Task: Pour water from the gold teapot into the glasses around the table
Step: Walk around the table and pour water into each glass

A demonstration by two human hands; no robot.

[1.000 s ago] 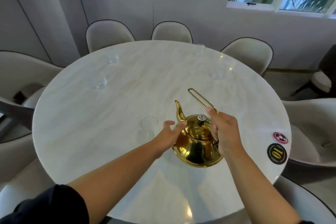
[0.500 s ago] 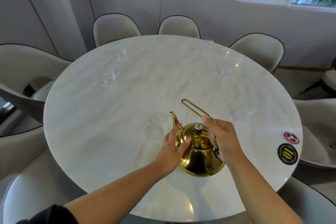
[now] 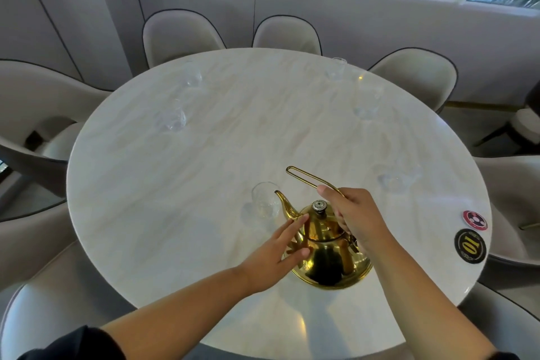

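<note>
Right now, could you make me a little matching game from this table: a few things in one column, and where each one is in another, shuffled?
Things:
1. gold teapot
2. nearest glass
3. black round sticker
4. right hand

Places:
A. at the table's right edge, below the red sticker
B. on the teapot's wire handle
C. just beyond the spout tip
D. on the marble table, between both hands

Pairs: 1-D, 2-C, 3-A, 4-B
</note>
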